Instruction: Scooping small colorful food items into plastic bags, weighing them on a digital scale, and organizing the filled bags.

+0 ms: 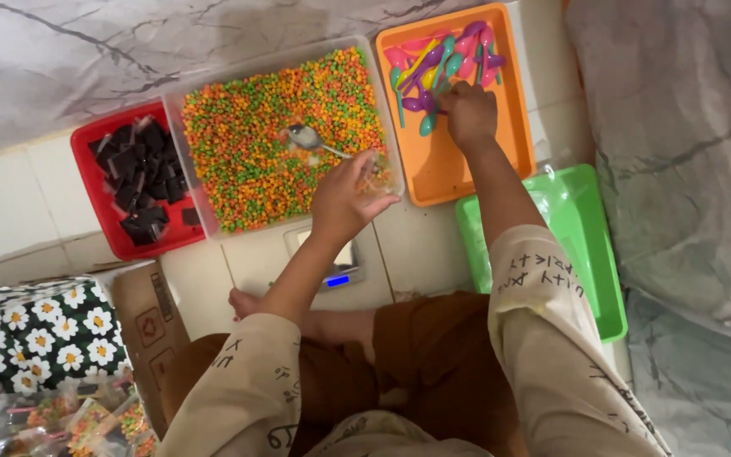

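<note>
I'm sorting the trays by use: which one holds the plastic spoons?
The orange tray, far right of the row; the red tray holds dark squares, the clear one coloured beads.

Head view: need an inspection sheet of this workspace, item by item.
Surface: pale tiled floor; person seated on it, small scale before the knees.
Job's things: clear tub of orange, green and yellow pellets with a metal scoop; orange tray of coloured plastic spoons; small clear bag.
Clutter: red tray of black sachets; green tray; cardboard box; filled packets.
Grips: left hand holds the bag over the tub's corner; right hand closed on the spoons.
Cables: nothing seen.
Surroundings: marble-patterned wall; daisy-print cloth; grey sheet.
</note>
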